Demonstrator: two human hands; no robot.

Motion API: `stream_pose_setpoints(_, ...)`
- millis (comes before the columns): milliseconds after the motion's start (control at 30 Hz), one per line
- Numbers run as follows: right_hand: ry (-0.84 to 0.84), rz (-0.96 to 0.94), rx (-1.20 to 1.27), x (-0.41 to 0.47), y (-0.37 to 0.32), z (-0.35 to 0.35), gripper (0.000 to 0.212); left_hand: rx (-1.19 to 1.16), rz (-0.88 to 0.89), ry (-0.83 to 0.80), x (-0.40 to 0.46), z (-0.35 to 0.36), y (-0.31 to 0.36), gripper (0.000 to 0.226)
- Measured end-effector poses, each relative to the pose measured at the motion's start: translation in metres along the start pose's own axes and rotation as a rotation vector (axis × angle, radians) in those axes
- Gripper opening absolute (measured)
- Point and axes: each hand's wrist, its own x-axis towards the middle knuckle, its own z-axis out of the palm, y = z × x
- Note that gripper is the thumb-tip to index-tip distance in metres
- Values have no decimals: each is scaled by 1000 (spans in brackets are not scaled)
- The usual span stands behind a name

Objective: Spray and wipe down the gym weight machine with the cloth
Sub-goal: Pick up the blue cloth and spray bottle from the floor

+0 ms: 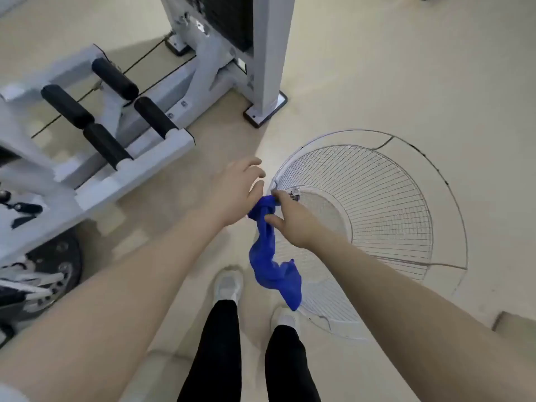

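A blue cloth (268, 256) hangs twisted in front of me, above my feet. My right hand (293, 220) pinches its top end. My left hand (235, 192) is right beside that end with fingers curled and apart, touching or nearly touching the cloth. The white gym weight machine (139, 158) with black foam rollers (68, 107) stands to my left, its weight stack column (261, 53) further back. No spray bottle is in view.
A wire fan guard (385, 210) stands just right of my hands, over the beige floor. A black weight plate (55, 262) lies at the lower left beside the machine. My legs and white shoes (229, 285) are below.
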Motion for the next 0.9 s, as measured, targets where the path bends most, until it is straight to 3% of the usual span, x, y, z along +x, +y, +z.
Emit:
stream_pose_setpoints(67, -2, 15, 41, 5, 6, 8, 50, -43, -23, 22, -5, 11, -8, 35)
stream_pose_setpoints(167, -42, -46, -83, 7, 16, 13, 10, -89, -80, -43, -18, 23, -15, 40)
stream_pose_setpoints(300, 8, -115, -105, -2, 4, 1, 15, -228, -111, -114, -35, 19, -16, 59)
stream_pose_setpoints(433, 56, -94, 291, -28, -44, -24, 25, -493, -96, -149, -66, 0, -8, 90)
stream_pose_setpoints(567, -89, -223, 593, -58, -110, -40, 6, -829, -108, -8, -105, -22, 4, 113)
stream_pose_setpoints(667, -248, -275, 918, -70, -152, -39, 15, -950, -206, 92, -134, -29, 4, 92)
stream_pose_setpoints(800, -520, -286, 1153, -74, -176, -28, 26, -1099, -422, 296, -171, -41, -1, 15)
stream_pose_setpoints(867, -576, -208, 951, -75, -174, -15, 30, -1325, -498, 434, -189, -47, -6, 20)
stream_pose_setpoints(900, -532, -172, 728, -76, -171, -8, 34, -1481, -527, 508, -195, -50, -8, 24)
